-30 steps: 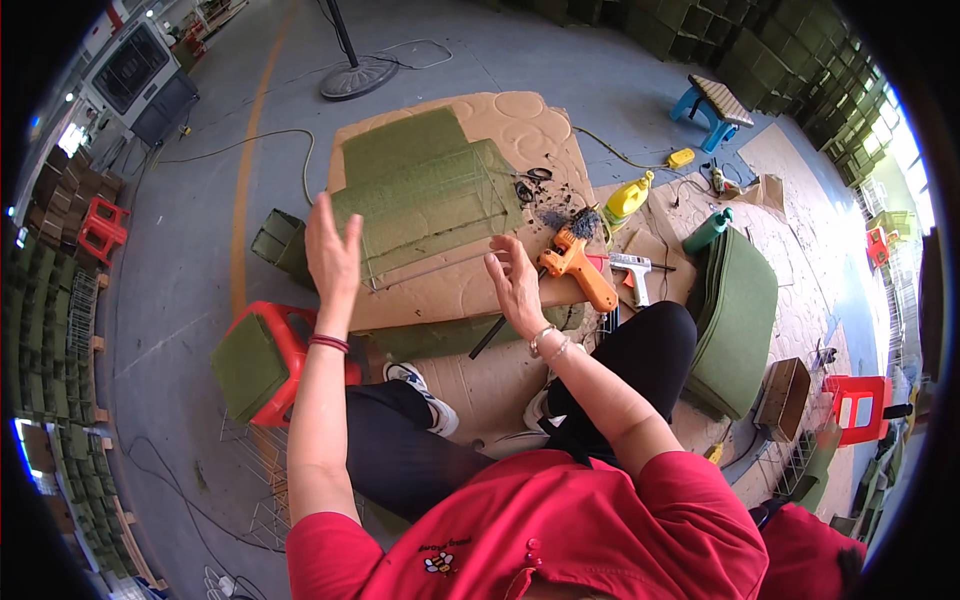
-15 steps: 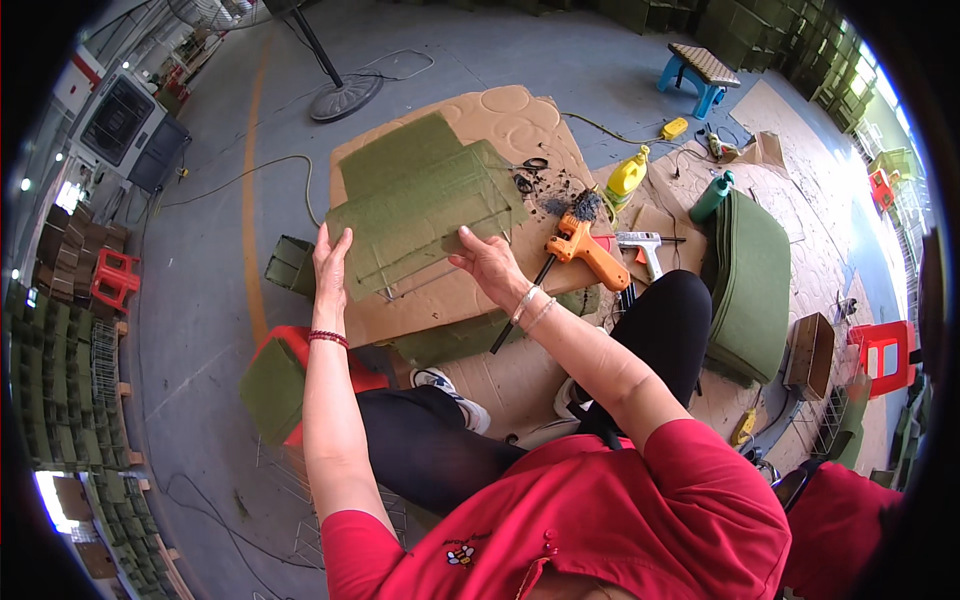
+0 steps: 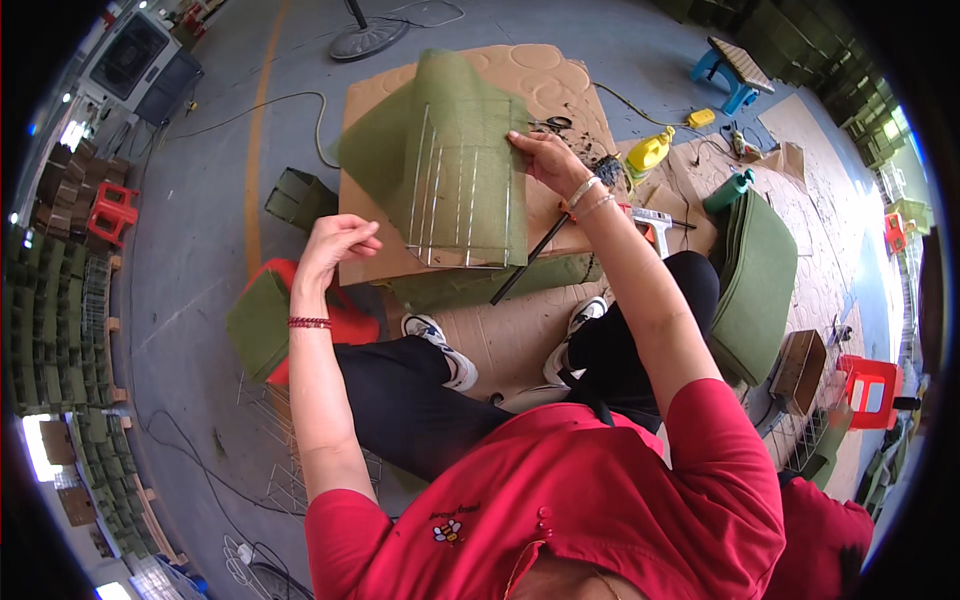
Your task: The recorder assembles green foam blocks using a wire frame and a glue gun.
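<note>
The right hand [image 3: 548, 162] clamps the felt [image 3: 450, 175] by its right edge; the wire frame [image 3: 458, 248] lies against it, over cardboard [image 3: 545, 75]; the left hand [image 3: 338, 245] curls nearby, apart from both; whether its fingertips meet, I cannot tell.

A wire frame [image 3: 464, 190], seemingly tilted, rests against a curled green sheet [image 3: 446, 85] over cardboard [image 3: 545, 75].

We see right hand [image 3: 550, 158] gripping green sheet [image 3: 385, 140] at its right edge – wire frame [image 3: 460, 195] against it. Left hand [image 3: 340, 243] just left of frame, fingers bent. Cardboard-topped surface [image 3: 535, 66] beneath – scissors [image 3: 553, 124] on it; yellow bottle [image 3: 650, 153], teal bottle [image 3: 728, 190] farther right.
</note>
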Available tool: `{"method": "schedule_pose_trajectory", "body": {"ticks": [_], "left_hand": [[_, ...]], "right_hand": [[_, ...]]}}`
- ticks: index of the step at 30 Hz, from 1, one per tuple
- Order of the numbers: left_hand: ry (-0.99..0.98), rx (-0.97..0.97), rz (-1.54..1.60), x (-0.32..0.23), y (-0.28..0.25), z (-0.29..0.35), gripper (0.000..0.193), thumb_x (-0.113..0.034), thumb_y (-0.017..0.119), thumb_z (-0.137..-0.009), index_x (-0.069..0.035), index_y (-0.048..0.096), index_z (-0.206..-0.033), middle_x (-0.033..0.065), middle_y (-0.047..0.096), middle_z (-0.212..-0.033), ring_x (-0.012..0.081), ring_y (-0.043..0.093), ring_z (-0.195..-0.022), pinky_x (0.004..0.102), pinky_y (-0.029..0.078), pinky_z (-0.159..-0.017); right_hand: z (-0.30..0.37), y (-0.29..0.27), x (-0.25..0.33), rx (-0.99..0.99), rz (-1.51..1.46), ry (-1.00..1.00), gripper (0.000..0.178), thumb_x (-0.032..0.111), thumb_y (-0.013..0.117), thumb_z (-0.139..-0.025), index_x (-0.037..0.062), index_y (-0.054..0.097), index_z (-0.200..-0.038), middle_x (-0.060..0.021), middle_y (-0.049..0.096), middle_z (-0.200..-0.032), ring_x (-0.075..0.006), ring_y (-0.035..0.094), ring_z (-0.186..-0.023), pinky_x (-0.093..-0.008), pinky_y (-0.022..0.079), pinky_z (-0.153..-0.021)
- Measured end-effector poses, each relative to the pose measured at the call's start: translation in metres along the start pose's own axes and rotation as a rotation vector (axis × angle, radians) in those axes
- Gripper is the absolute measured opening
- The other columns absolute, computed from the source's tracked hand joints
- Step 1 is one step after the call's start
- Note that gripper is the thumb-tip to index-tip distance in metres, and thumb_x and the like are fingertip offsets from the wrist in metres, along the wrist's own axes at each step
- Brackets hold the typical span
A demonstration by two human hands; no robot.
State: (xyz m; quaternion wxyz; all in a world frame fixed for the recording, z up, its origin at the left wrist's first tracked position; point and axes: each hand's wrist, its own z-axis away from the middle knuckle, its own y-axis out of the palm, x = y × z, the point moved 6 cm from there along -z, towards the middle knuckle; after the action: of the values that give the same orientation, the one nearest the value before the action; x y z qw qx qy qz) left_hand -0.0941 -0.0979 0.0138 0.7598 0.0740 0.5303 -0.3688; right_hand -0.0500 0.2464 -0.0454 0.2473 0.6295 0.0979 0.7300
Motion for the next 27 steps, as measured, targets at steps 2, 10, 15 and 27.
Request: {"method": "schedule_pose_trajectory", "body": {"ticks": [2,10,15,27], "left_hand": [[0.282,-0.033,-0.135,0.007,-0.021,-0.007,0.04,-0.013,0.074,-0.075,0.002,0.06,-0.109,0.0157,0.067,-0.101,0.0204,0.066,-0.093,0.0294,0.051,-0.082],[0.589,-0.288,-0.915,0.014,0.038,-0.046,0.07,-0.021,0.055,-0.087,-0.003,0.021,-0.145,0.0201,0.034,-0.144,0.0323,0.033,-0.134,0.0396,0.027,-0.111],[0.856,-0.399,-0.869,0.021,0.055,-0.052,0.059,-0.009,0.048,-0.083,-0.004,0.036,-0.14,0.0223,0.047,-0.133,0.0358,0.043,-0.125,0.041,0.036,-0.105],[0.317,-0.645,-1.561,-0.028,0.023,0.071,0.052,-0.01,0.07,-0.068,-0.001,0.059,-0.118,0.0111,0.06,-0.097,0.0255,0.056,-0.098,0.0374,0.045,-0.091]], "right_hand": [[0.009,0.002,-0.005,-0.028,-0.017,-0.001,0.029,0.03,0.059,-0.092,0.0015,0.065,-0.096,-0.0047,0.066,-0.086,-0.011,0.062,-0.079,-0.0259,0.051,-0.073],[0.185,0.034,-0.098,-0.088,0.112,-0.001,0.024,0.022,0.053,-0.093,0.0031,0.064,-0.082,-0.0039,0.063,-0.073,-0.0105,0.059,-0.064,-0.0243,0.047,-0.058],[0.177,0.125,-0.114,0.112,-0.047,0.086,0.046,0.024,0.065,-0.089,-0.0001,0.05,-0.124,-0.0099,0.061,-0.113,-0.0144,0.059,-0.098,-0.0288,0.05,-0.082],[0.13,0.14,-0.11,-0.053,-0.266,0.249,0.06,0.039,0.054,-0.094,-0.0121,0.047,-0.123,-0.0155,0.05,-0.13,-0.0223,0.057,-0.107,-0.0324,0.048,-0.091]]}}
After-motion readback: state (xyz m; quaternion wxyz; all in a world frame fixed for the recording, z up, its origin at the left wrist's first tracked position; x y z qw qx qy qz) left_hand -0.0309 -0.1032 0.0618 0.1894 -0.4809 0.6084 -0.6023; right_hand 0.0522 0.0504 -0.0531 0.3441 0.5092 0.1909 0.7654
